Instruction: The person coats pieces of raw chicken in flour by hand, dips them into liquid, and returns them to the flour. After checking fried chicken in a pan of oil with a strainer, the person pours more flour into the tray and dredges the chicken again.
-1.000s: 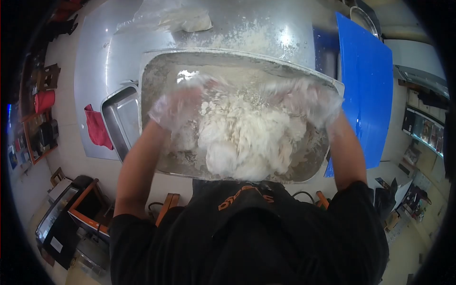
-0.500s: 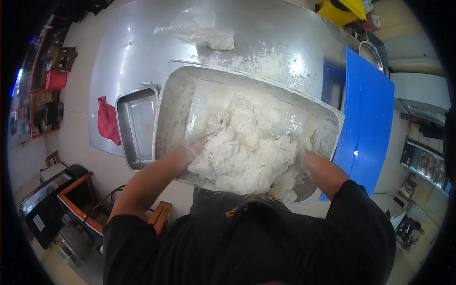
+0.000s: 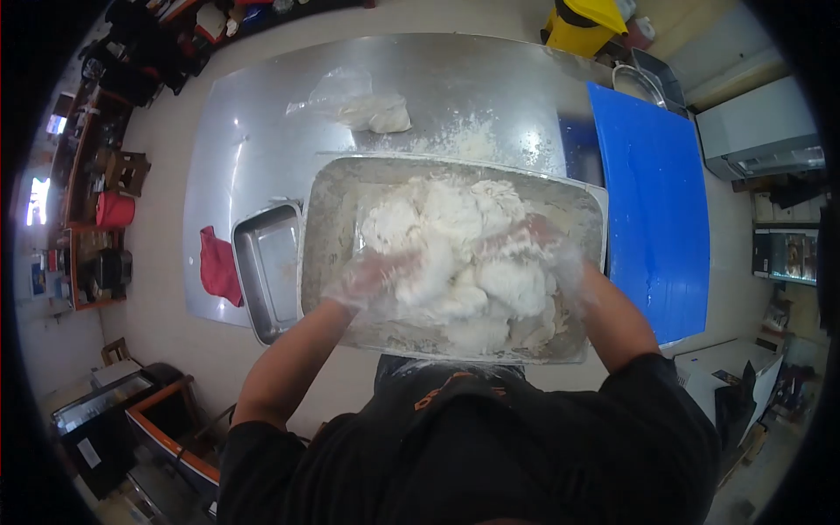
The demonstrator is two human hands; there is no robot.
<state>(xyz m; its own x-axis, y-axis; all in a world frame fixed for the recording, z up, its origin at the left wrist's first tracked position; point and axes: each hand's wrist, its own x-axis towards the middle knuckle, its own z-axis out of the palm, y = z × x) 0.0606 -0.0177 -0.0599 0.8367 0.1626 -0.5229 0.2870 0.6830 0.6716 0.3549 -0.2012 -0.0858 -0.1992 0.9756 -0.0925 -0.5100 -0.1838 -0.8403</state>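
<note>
A large metal tub [image 3: 595, 232] holds a lumpy, floury white dough [image 3: 455, 289], heaped in loose clumps. My left hand [image 3: 378, 273], in a clear plastic glove, is against the dough's left side. On the right, my right hand [image 3: 535, 234], also in clear plastic, reaches over the upper right clumps and touches them. Motion blur and flour smear the fingers of both hands, so their grip cannot be made out.
The tub is on a steel table [image 3: 262, 114]. Left of it are a smaller metal pan [image 3: 271, 271] and a red cloth [image 3: 219, 267]. A plastic bag [image 3: 372, 112] and spilled flour [image 3: 472, 140] lie behind. A blue board [image 3: 656, 219] is at right.
Both hands have come up out of the lower sides of the dough and farther over it. Clumps have shifted toward the tub's far side. The head view has shifted too.
</note>
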